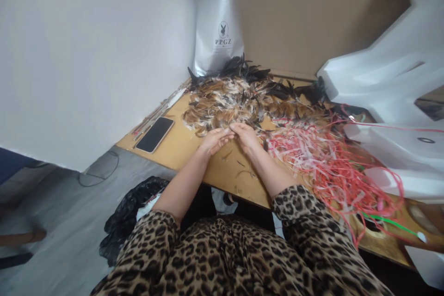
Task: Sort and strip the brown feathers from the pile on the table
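A big heap of brown, white and black feathers (239, 97) covers the far part of the wooden table (194, 148). My left hand (215, 139) and my right hand (245, 135) meet at the heap's near edge, fingertips almost touching. Both have their fingers curled and pinched into the feathers. What exactly they pinch is too small to see. A few loose feathers lie on the wood just under my wrists. My sleeves are leopard print.
A black phone (155, 134) lies left of the hands, with thin sticks (156, 113) beside it. A tangle of red and pink strips (326, 162) spreads on the right. A white bag (218, 32) stands at the back, white foam pieces (391, 83) at right, a black bag (132, 208) on the floor.
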Motion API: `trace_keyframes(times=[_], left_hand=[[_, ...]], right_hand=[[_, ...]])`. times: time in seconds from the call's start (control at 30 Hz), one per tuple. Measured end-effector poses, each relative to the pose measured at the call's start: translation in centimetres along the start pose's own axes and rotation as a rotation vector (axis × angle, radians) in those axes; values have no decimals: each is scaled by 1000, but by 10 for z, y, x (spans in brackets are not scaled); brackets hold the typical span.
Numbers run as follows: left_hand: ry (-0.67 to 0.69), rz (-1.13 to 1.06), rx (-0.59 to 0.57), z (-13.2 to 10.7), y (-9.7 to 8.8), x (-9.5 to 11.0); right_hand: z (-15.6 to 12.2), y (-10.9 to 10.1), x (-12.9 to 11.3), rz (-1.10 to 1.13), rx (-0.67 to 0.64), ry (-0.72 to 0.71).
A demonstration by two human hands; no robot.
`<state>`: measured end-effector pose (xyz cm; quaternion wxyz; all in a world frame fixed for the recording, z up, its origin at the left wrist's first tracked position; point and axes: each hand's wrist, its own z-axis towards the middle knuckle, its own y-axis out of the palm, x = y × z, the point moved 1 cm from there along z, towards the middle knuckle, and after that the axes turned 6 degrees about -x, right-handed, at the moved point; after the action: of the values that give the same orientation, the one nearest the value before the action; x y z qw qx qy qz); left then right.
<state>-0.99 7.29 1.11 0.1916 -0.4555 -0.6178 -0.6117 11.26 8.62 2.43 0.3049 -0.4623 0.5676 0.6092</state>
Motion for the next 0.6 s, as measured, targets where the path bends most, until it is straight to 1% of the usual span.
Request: trace_keyframes(times=[0.2, 0.33, 0.47, 0.6], left_hand=[[17, -32, -2, 2, 0, -1], [25, -4, 26, 0, 2, -1], [72, 101, 51, 0, 1, 0], [147, 234, 54, 2, 0, -2]], right_hand=[[1, 2, 5, -3, 14, -44], [2, 2, 9, -22, 27, -57], [1, 1, 8, -61, 28, -86], [-3, 0, -4, -180, 29, -142]])
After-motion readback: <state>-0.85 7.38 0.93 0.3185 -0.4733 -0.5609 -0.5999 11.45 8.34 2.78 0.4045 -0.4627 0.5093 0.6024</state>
